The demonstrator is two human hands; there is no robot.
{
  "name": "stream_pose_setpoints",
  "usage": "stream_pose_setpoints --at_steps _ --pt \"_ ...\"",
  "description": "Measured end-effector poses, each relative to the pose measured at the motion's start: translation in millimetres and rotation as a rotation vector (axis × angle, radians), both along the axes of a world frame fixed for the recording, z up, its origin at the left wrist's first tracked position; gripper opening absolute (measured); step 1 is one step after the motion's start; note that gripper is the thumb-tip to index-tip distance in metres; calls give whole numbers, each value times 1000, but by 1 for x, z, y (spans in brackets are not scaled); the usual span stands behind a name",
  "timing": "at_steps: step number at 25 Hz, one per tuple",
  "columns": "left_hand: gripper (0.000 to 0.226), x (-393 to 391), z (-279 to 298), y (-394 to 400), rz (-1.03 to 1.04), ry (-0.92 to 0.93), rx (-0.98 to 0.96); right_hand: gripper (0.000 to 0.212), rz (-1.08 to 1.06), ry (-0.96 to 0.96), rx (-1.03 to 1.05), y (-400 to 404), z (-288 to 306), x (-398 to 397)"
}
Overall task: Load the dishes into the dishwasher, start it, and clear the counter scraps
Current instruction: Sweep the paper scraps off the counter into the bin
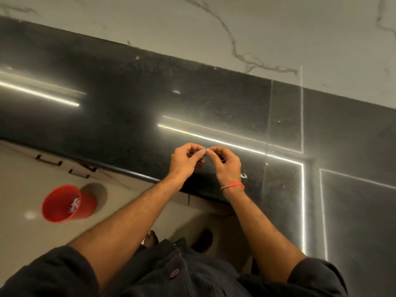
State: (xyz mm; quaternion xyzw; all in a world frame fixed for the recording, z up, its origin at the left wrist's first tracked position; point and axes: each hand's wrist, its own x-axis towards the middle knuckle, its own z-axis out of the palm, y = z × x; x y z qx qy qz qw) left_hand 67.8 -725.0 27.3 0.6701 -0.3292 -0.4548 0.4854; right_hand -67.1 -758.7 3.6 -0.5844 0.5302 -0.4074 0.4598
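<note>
Above the black stone counter [132,99], near its front edge, my left hand [186,161] and my right hand [225,163] meet fingertip to fingertip. Both have curled fingers and pinch a tiny pale scrap [207,149] between them. A few more small pale scraps lie on the counter: one [176,91] further back, one [243,175] beside my right wrist, and specks [266,163] to the right. No dishes or dishwasher are in view.
A red bin [68,203] with white scraps inside stands on the beige floor at the lower left. Cabinet drawers with dark handles [48,160] sit below the counter edge. A marble wall [235,28] backs the counter. Bright light strips reflect on the stone.
</note>
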Motion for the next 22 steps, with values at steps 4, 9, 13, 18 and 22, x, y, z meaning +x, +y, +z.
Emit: stream_pose_setpoints --at_steps 4,9,13,18,22 --pt "10 65 9 35 236 120 -52 8 220 -60 12 14 9 79" --pt "13 156 5 96 467 379 -120 17 468 -65 -15 53 10 187" --pt "16 240 1 162 640 452 -96 24 660 -86 86 97 15 282" --pt "9 337 -4 232 751 540 -103 19 930 20 -12 133 18 396" --pt "30 401 -13 270 837 637 -80 18 1117 -43 291 158 11 465"
